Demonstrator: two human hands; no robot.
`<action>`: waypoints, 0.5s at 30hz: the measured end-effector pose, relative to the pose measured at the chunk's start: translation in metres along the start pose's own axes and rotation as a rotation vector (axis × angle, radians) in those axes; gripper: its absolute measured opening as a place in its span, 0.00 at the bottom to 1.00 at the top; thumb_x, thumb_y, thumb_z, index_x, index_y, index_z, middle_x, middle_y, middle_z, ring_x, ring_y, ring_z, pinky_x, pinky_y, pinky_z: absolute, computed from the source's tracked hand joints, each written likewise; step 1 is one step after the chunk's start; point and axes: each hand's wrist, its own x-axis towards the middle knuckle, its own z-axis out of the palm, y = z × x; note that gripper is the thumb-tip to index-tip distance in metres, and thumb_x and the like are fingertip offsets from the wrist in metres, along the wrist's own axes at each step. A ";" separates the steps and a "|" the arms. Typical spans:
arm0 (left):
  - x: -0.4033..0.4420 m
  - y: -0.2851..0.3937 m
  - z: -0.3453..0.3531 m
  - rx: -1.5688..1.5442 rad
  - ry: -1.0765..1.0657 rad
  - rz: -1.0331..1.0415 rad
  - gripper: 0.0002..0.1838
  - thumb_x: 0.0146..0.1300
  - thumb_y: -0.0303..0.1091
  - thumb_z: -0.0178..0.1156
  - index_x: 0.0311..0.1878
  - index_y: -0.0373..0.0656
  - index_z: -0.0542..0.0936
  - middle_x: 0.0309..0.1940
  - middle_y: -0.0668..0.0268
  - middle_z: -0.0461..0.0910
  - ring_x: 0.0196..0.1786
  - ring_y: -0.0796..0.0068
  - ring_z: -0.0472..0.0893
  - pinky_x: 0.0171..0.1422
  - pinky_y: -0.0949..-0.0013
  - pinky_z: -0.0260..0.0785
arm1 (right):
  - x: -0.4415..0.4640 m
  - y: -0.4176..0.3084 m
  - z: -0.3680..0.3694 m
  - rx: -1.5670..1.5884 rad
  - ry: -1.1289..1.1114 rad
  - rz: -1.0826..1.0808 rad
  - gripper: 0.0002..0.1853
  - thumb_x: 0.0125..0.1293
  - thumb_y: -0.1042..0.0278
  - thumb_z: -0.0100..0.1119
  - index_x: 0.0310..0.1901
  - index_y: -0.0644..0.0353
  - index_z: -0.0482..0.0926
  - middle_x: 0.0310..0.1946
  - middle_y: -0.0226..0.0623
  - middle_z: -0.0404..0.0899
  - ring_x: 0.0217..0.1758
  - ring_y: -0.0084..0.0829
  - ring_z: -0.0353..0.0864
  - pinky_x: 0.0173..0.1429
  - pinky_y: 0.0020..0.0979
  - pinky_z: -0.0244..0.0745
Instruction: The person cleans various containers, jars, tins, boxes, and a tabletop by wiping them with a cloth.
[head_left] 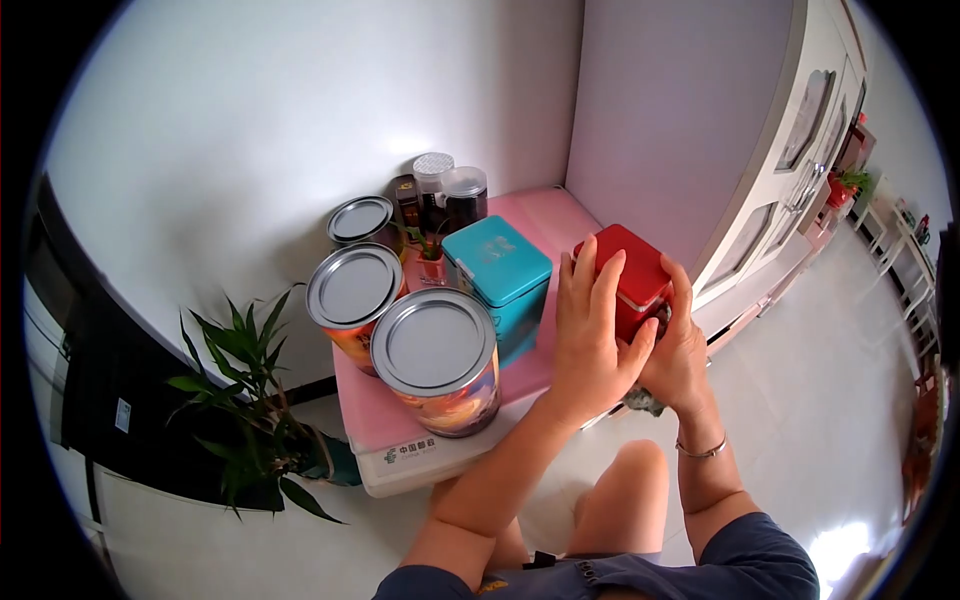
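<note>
A red tin box (628,262) with a rounded lid is held up at the right edge of the pink-topped stand. My left hand (592,345) lies along its near left side, fingers stretched up to the lid. Around its right corner curls my right hand (682,355), with a bracelet at the wrist. A crumpled greyish thing, perhaps a cloth (644,402), shows below the hands; how it is held is hidden. Just left of my left hand stands a teal tin box (498,262), its lid on.
Large round cans (434,345) with grey lids stand on the pink cover (380,415), with clear-lidded jars (465,195) behind. A leafy plant (250,400) is at lower left. A white cabinet (770,180) rises at right, beside the pale floor (830,370).
</note>
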 end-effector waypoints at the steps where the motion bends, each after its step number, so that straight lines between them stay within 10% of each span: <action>1: -0.003 -0.002 0.002 0.024 0.007 0.001 0.35 0.52 0.32 0.60 0.61 0.35 0.55 0.61 0.43 0.50 0.62 0.45 0.56 0.63 0.53 0.51 | 0.006 0.004 0.004 -0.038 -0.007 0.027 0.46 0.40 0.61 0.68 0.61 0.57 0.51 0.40 0.45 0.75 0.36 0.40 0.80 0.37 0.31 0.75; 15: -0.016 -0.014 0.008 0.001 -0.006 -0.136 0.28 0.51 0.29 0.59 0.55 0.34 0.61 0.58 0.43 0.57 0.58 0.47 0.62 0.60 0.58 0.54 | 0.167 0.077 0.103 -0.432 -0.077 0.216 0.47 0.44 0.48 0.62 0.62 0.50 0.45 0.52 0.52 0.66 0.47 0.50 0.73 0.46 0.43 0.71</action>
